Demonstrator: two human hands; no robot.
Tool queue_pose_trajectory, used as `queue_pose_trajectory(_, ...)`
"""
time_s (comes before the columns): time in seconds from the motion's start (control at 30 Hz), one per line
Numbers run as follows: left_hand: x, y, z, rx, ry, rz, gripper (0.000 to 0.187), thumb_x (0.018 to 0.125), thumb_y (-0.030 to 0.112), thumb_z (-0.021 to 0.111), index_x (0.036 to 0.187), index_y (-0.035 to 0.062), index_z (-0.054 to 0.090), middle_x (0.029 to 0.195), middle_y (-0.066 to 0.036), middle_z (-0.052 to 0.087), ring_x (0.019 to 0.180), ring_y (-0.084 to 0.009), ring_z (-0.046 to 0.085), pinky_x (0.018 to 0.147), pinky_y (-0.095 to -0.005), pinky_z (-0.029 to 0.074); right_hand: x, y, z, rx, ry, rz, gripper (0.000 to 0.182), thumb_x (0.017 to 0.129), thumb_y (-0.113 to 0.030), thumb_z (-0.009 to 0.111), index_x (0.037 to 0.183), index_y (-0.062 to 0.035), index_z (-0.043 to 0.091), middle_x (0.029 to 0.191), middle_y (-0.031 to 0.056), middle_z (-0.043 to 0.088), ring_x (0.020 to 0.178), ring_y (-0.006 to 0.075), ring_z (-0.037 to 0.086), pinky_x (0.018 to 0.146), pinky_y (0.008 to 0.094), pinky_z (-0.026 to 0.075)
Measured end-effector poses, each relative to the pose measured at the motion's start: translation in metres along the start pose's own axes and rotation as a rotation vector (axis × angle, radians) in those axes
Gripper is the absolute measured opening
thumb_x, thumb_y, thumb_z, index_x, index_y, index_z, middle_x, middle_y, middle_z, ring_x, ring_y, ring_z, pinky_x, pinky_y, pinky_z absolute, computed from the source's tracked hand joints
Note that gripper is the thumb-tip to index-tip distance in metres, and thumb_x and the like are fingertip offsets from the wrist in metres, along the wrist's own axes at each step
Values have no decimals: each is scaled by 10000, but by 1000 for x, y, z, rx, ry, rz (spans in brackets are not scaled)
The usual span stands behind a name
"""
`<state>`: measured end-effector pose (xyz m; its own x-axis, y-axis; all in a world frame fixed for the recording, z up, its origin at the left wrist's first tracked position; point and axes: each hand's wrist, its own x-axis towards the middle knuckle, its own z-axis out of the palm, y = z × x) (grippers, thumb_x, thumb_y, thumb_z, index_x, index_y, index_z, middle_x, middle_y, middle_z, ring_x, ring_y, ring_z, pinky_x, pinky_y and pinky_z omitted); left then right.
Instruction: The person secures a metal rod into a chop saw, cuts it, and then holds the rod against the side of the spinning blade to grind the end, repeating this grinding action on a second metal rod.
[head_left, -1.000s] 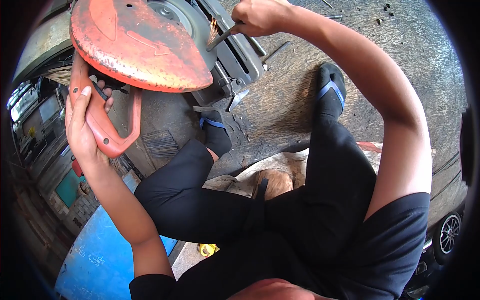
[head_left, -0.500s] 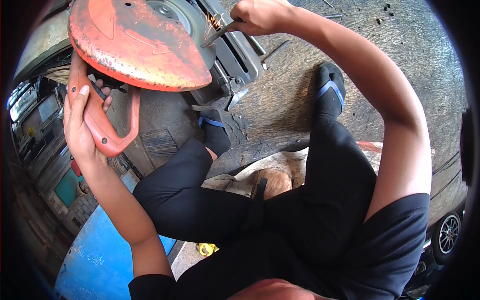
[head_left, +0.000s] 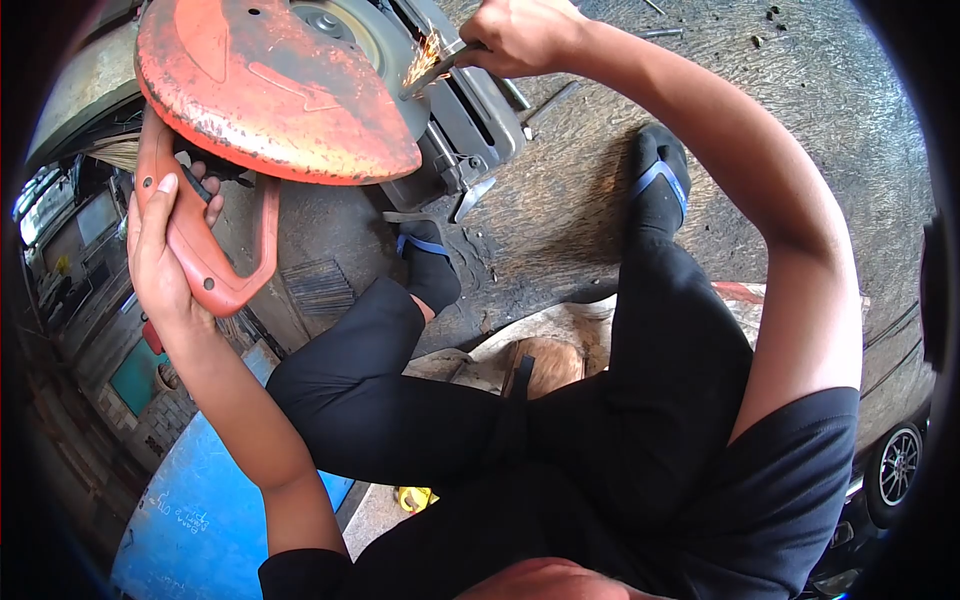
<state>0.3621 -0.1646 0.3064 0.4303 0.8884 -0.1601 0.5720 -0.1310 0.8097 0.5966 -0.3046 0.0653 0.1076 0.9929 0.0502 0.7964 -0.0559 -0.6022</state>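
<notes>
My left hand is closed round the orange handle of a chop saw, fingers wrapped by the dark trigger. Above it spreads the saw's worn orange blade guard. Part of the grey disc shows beside the guard. My right hand grips a short dark metal rod at the top. The rod's far end touches the disc's side, and orange sparks fly there. The rod's other end is hidden in my fist.
The saw's dark base stands on a worn wooden floor. My feet in blue-strapped sandals are close by. Thin rods lie below the handle; a metal piece lies right of the base. A blue panel is at lower left.
The spark spray at the disc has grown larger and brighter. The rod and my right hand have shifted very slightly; my left hand stays on the handle.
</notes>
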Motion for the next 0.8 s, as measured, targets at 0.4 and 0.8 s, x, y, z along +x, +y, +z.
queue_pose_trajectory(0.4, 1, 1, -1, 25, -47, -29, 578, 911, 207, 567, 1411, -26, 397, 1271, -126, 543, 1004, -179, 589, 802, -298, 511, -23, 65, 19, 817, -579, 425, 477, 863, -469, 641, 773, -3, 688, 529, 60, 546, 432, 129, 499, 430, 284, 389)
queue_pose_trajectory(0.8, 1, -1, -3, -64, -34, -9, 445, 899, 167, 613, 1284, -8, 478, 1013, -149, 621, 848, -217, 650, 744, -316, 529, -46, 80, 2, 1532, -794, 429, 539, 937, -457, 526, 735, 21, 671, 412, 44, 427, 342, 96, 345, 374, 262, 272)
